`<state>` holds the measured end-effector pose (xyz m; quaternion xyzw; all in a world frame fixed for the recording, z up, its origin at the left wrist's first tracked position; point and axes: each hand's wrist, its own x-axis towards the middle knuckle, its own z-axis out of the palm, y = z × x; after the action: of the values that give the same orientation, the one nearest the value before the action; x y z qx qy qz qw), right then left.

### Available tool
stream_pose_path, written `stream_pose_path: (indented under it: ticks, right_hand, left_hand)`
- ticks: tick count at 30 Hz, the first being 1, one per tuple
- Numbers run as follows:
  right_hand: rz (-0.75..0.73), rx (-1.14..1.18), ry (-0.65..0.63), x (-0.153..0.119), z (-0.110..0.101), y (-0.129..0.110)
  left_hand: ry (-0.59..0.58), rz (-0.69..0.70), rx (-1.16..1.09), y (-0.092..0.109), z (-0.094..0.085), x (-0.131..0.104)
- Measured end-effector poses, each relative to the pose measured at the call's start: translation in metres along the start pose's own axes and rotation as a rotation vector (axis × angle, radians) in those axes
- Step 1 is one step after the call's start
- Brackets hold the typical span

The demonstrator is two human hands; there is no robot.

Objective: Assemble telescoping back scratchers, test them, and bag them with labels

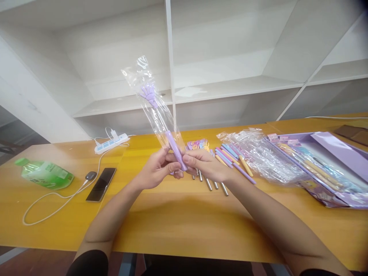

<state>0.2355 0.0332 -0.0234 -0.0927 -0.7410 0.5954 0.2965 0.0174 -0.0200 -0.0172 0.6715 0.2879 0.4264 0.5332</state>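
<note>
A purple back scratcher [173, 147] with a hand-shaped head and a metal rod is inside a clear plastic sleeve [136, 76]. It tilts up and to the left, above the table. My left hand [158, 167] is closed round the lower handle from the left. From the right, my right hand [205, 164] pinches the handle's bottom end. Just behind my right hand lie several back scratcher heads [198, 145] with metal rods, partly hidden by it. Loose coloured handles [234, 157] in purple, blue, pink and yellow lie to the right of them.
Clear plastic sleeves [258, 155] are heaped beside a purple box [330, 143] holding bagged back scratchers. On the left are a green bottle [47, 174], a phone [101, 184], a white cable [64, 197] and a power strip [112, 143]. White shelves [230, 50] stand behind the wooden table [184, 226].
</note>
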Motion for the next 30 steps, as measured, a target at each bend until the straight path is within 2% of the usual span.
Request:
stream_pose_path:
  ticks: [4, 8, 19, 23, 26, 30]
  right_hand:
    - [-0.024, 0.153, -0.014, 0.002, 0.005, 0.002]
    - [-0.053, 0.194, -0.049, 0.000, 0.005, 0.003]
    - [-0.070, 0.119, -0.136, -0.003, -0.005, 0.002]
    - [-0.060, -0.051, -0.152, -0.006, -0.012, 0.002]
    - [-0.066, -0.281, -0.192, -0.005, -0.013, 0.000]
    - [-0.036, -0.489, -0.266, 0.003, -0.005, 0.002]
  left_hand:
    - [-0.037, 0.003, -0.005, -0.001, -0.002, -0.001]
    - [-0.056, 0.039, 0.007, -0.002, -0.002, -0.002]
    - [-0.094, 0.082, 0.119, 0.003, -0.002, -0.002]
    - [-0.098, 0.052, 0.255, 0.011, -0.012, -0.005]
    - [0.032, 0.133, 0.375, 0.015, -0.027, -0.006]
    - [0.324, 0.180, 0.250, 0.014, -0.045, 0.002]
